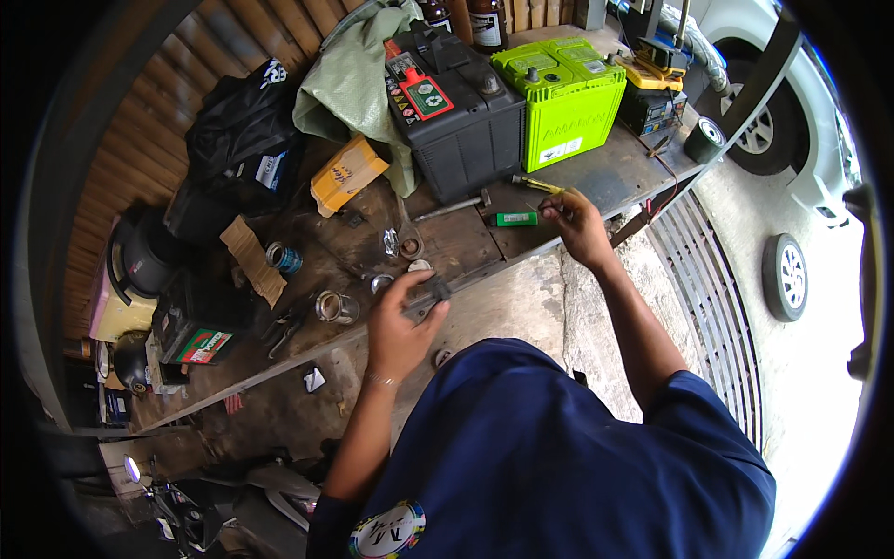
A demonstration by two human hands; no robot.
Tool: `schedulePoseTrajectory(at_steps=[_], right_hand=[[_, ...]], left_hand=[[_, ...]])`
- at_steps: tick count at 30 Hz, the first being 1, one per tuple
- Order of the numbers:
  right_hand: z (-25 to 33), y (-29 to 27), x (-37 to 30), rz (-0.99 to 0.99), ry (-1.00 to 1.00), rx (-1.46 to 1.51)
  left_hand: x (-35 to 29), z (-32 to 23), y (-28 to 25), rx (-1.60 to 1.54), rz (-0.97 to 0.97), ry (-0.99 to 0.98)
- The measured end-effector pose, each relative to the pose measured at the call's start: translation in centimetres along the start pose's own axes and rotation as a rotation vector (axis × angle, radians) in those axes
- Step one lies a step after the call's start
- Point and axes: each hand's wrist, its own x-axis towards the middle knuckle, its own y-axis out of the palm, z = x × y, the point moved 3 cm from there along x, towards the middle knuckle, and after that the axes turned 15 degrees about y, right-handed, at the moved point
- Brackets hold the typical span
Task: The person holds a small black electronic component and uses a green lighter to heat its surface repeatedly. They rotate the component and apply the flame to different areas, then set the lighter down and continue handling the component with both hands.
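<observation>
My left hand (399, 326) is closed around a small dark block-shaped piece (438, 286), held between thumb and fingers above the front edge of the wooden workbench (466, 244). My right hand (577, 228) pinches something thin and small at the bench's edge; its kind is too small to tell. Just left of those fingers lies a small green box (513, 219). Behind it is a yellow-handled tool (537, 184), its end close to my right fingertips. A hammer (453, 206) rests farther back. Beyond my left hand is a ring-ended metal tool (410, 240).
Along the back stand a large black battery (456, 121) and a lime-green battery (573, 112). An oil filter (705, 140) sits at the right end. Left of my hand are an open can (333, 307), a blue tin (284, 258) and another battery (193, 321). A motorcycle (223, 498) stands below left.
</observation>
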Motion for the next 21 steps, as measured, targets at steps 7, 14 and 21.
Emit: schedulePoseTrajectory(at_steps=[7, 14, 21], right_hand=[[1.3, 3.5, -3.9, 0.211, 0.345, 0.524], [1.3, 4.9, -8.0, 0.357, 0.624, 1.033], [4.3, 8.2, -11.4, 0.511, 0.683, 1.093]], left_hand=[[6.2, 2.3, 6.0, 0.476, 0.313, 0.129], [6.2, 3.1, 6.8, 0.449, 0.227, 0.081], [0.5, -0.6, 6.3, -0.296, 0.005, 0.049]])
